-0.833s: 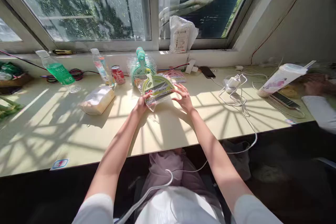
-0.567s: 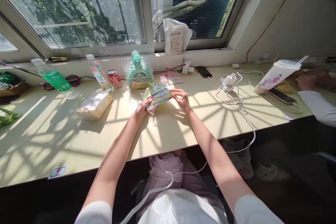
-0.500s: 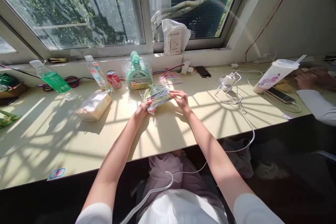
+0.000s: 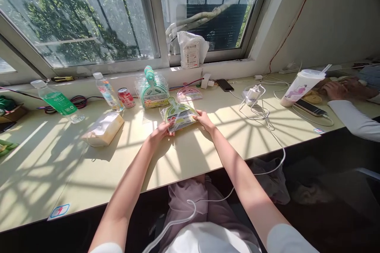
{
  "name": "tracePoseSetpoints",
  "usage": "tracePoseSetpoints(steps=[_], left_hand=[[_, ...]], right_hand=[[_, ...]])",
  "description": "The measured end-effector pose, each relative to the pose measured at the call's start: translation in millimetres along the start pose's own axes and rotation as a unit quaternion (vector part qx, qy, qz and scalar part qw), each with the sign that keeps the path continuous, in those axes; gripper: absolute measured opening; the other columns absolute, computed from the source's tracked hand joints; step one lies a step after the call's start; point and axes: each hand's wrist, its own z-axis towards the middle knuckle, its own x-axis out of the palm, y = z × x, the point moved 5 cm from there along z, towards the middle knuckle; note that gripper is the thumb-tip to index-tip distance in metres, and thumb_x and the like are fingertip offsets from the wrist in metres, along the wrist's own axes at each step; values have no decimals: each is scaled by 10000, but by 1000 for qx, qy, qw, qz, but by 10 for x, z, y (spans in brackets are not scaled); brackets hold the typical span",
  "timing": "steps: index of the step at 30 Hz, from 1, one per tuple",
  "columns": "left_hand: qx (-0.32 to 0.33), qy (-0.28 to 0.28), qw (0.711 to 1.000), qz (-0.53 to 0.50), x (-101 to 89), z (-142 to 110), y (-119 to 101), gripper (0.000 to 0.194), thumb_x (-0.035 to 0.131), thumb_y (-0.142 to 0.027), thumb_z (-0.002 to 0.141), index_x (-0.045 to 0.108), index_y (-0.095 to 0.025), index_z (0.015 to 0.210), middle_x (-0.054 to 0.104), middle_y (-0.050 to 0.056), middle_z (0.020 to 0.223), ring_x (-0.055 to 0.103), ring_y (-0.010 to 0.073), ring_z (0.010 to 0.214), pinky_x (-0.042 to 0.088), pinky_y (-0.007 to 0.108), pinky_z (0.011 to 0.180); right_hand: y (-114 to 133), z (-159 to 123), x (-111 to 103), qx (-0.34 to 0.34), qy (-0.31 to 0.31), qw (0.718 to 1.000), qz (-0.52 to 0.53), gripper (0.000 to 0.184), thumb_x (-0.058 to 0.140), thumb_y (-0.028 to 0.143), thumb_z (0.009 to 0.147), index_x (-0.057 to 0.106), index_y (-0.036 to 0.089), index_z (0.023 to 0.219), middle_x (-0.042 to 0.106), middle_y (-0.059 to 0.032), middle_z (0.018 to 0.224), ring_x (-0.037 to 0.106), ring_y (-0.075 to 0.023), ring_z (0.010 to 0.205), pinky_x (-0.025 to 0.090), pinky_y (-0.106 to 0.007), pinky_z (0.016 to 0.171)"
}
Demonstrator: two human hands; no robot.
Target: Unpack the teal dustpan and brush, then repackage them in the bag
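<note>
"What is the count showing?"
"One yellow-green dustpan set (image 4: pixel 179 109), one pink set (image 4: pixel 189 94) and one teal stack (image 4: pixel 153 90) are appearing; the stack is overlapping too closely for counting."
"What else is lining the desk (image 4: pixel 118 172)?"
"Two bottles (image 4: pixel 57 101) (image 4: pixel 108 94), one can (image 4: pixel 126 98) and one cup (image 4: pixel 300 87)."
"Anything more?"
"Two phones (image 4: pixel 225 85) (image 4: pixel 310 107), two stickers (image 4: pixel 60 210) (image 4: pixel 319 130) and one tissue pack (image 4: pixel 104 128) are sharing the space."

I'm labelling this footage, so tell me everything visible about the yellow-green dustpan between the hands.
The yellow-green dustpan looks plastic, in shiny, wrinkled clear wrap. Its handle points toward the window; its broad body carries a greyish band and printed label. It is tilted, the left hand gripping its left corner, the right hand its right edge. Contact with the table is unclear.
</note>
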Motion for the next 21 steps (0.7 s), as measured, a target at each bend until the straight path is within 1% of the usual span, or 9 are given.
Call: tracePoseSetpoints(steps=[2,5,7,8,11,13,15,17,21], left_hand=[[29,-2,999,19,49,-29,-65,669,801,-430,1004,586,-185,1588,823,114,1002,721,168,611,543,248,515],[95,-20,993,72,150,-46,-163,1100,947,-395,857,346,-274,1771,824,114,1155,800,209,771,587,271,624],[136,-58,979,141,208,-25,-203,1290,1001,-335,772,245,-293,1815,828,85,1112,799,215,803,600,290,684],[150,-93,968,177,222,-3,-214,1299,1000,-328,769,241,-278,1821,827,64,1041,788,214,789,598,293,694],[160,-212,938,223,216,95,-231,1044,882,-376,910,348,-204,1790,796,38,889,755,209,735,585,291,661],[148,-252,934,207,216,192,-247,744,779,-374,992,542,-161,1665,798,76,936,761,217,762,581,294,630],[136,-259,938,187,232,305,-294,448,755,-332,1004,734,-121,1398,797,111,973,768,233,822,597,311,652],[117,-253,945,173,259,425,-364,234,783,-288,981,786,-114,1138,771,101,879,755,235,816,614,338,711],[86,-227,957,158,364,696,-497,141,808,-276,967,751,-152,1001,655,15,657,695,192,650,606,336,718]], right_hand=[[-35,39,-42,12,-25,999,41,443,852,258,738,820,179,1173,869,-118,1150,801,-320,1160,640,-484,1080],[-60,63,-150,3,-119,989,89,415,874,285,736,782,205,1133,851,-94,1061,803,-294,1094,666,-456,1007],[-75,54,-196,1,-169,979,110,406,877,300,746,753,221,1124,835,-86,1029,803,-284,1073,676,-452,987],[-79,46,-206,3,-183,976,116,402,879,305,747,741,227,1116,831,-85,1027,803,-283,1070,679,-452,982],[-59,20,-206,0,-192,974,119,397,876,333,755,719,232,1105,832,-102,1075,805,-292,1098,682,-463,992],[-21,6,-211,-15,-194,974,113,414,868,360,766,713,229,1126,834,-122,1132,804,-304,1132,677,-477,1014],[24,0,-239,-34,-204,973,104,433,857,379,778,709,223,1153,830,-141,1194,798,-314,1165,668,-485,1043],[64,11,-298,-42,-217,971,91,447,848,403,794,706,217,1175,819,-156,1246,788,-319,1199,665,-480,1059],[127,112,-526,-16,-194,978,73,543,869,488,804,689,237,1251,785,-149,1357,761,-318,1255,707,-449,969]])
